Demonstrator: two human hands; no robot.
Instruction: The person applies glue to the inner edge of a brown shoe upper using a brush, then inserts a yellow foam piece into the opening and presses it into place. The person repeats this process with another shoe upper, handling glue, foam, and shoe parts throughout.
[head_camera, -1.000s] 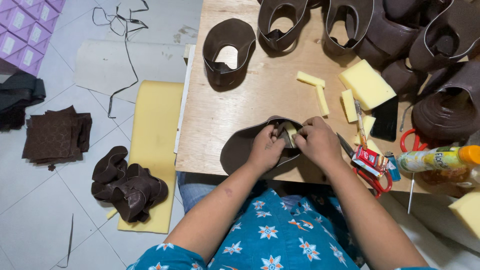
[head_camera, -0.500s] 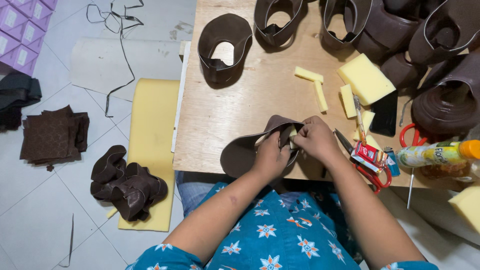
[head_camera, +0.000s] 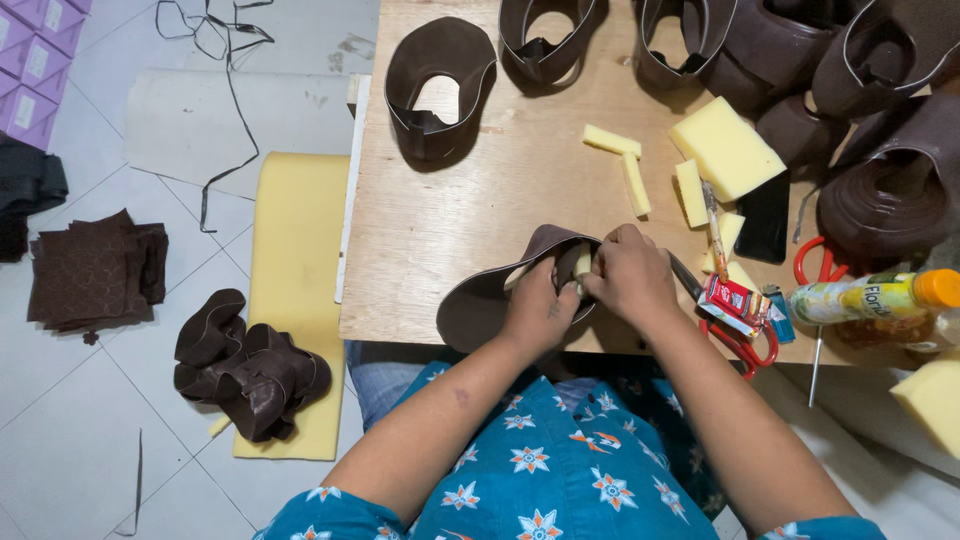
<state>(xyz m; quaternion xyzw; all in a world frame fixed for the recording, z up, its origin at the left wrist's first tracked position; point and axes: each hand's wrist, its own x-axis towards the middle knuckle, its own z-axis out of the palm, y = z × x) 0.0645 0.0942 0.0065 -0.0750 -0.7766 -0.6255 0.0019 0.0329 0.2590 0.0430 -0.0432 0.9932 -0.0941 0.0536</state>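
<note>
Lower centre of frame, at table (head_camera: 450, 220) edge | left hand (head_camera: 540, 310) gripping brown leather piece (head_camera: 480, 305) | right hand (head_camera: 630, 280) pinching yellow foam strip (head_camera: 582, 264) into it | red scissors (head_camera: 745, 345) just right

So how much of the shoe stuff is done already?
Done, it seems: dark pieces piled on the floor. In hand: left hand and right hand pressing yellow foam into a brown leather piece. Left: open brown pieces on the table, loose foam strips.
</note>
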